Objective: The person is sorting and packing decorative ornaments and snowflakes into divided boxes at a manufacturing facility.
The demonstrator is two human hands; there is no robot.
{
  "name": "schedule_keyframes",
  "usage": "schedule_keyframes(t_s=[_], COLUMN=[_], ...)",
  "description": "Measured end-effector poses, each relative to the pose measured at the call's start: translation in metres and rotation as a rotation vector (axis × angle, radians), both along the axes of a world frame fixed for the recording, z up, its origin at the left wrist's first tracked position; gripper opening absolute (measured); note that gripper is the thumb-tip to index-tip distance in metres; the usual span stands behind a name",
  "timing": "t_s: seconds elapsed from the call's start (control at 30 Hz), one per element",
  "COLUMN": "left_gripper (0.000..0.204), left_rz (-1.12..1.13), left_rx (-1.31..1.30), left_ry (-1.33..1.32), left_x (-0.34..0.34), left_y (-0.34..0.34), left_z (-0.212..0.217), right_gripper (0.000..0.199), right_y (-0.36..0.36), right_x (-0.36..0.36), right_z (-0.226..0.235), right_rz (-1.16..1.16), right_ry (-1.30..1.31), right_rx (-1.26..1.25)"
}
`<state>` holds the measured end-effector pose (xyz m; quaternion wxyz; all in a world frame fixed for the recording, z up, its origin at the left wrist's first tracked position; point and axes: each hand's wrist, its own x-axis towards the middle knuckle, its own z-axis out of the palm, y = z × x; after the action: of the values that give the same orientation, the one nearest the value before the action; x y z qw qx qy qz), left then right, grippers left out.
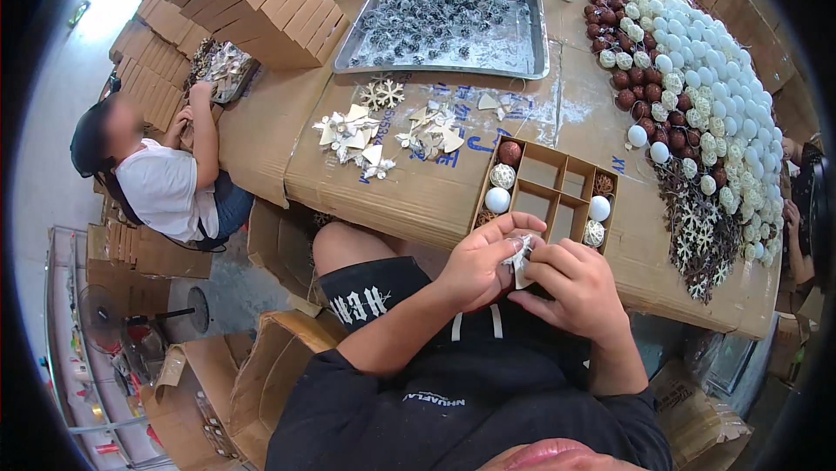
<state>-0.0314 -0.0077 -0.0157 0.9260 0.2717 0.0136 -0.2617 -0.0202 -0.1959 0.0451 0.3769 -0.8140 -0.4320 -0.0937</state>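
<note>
Close to my body, over the near edge of the table, both hands meet around a small white flat ornament (520,264). My left hand (482,264) pinches it between thumb and fingers. From the other side my right hand (576,284) grips it with bent fingertips, which partly cover its shape. Just beyond the hands lies a divided cardboard box (557,155). Its left column holds a dark red ball (509,153), a white woven ball (502,176), a white ball (498,200) and a brown ball. More balls fill its right column; the middle compartments look bare.
White ornaments (348,131) and wooden snowflakes (383,93) lie on the cardboard-covered table (409,210). Behind stands a metal tray (544,40) of frosted pinecones. Stacked brown boxes (261,10) rise at left, near a seated co-worker (170,179). Many balls (723,79) spread at right.
</note>
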Motion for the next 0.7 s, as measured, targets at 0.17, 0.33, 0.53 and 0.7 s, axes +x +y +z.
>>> schedule_keyframes(t_s=[0.17,0.33,0.53,0.7], left_gripper=[0.034,0.038,0.046,0.064], left_rz=[-0.014,-0.205,0.039,0.142], left_rx=[-0.035,0.108,0.711,1.342], left_ry=[0.043,-0.247,-0.607,-1.227], left_x=[0.005,0.012,0.018,0.026], left_y=[-0.005,-0.001,0.009,-0.007], left_z=[-0.002,0.006,0.02,0.02], right_gripper=[0.025,0.022,0.021,0.012], right_y=[-0.013,-0.019,-0.045,-0.062], right_x=[0.0,-0.004,0.007,0.039], right_z=[-0.008,-0.004,0.003,-0.024], right_rz=[-0.023,0.004,-0.225,-0.34], right_ry=[-0.046,0.265,0.536,0.919], right_rx=[-0.09,0.208,0.316,0.248])
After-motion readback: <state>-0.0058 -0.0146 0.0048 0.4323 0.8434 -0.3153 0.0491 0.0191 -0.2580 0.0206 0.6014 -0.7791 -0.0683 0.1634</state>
